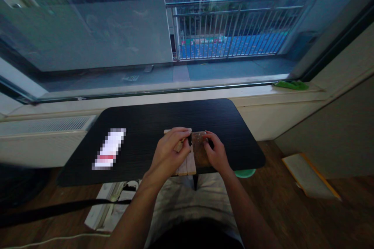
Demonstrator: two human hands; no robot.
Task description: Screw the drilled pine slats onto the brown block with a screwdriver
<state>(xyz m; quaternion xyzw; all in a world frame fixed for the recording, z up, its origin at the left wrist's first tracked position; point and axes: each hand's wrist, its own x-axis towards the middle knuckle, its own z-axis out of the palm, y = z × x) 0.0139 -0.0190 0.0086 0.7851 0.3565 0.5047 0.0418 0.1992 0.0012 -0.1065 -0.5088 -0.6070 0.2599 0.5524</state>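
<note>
A light wooden slatted board point(187, 165) lies at the near edge of a black table point(146, 124). A brown flat piece point(200, 149) lies against its right side. My left hand point(171, 149) rests over the wooden board with its fingers curled in a pinch around a small dark object point(189, 139) at the seam between the two pieces. My right hand point(215, 153) lies on the brown piece, fingers bent and pressing on its top edge. What the dark object is I cannot make out.
A blurred white and red item point(109, 149) lies on the table's left part. A wide window with a railing point(233, 27) is behind the table. A green cloth point(290, 85) sits on the sill at right. Paper point(309, 177) lies on the wooden floor, and a green stool point(244, 173) is under the table.
</note>
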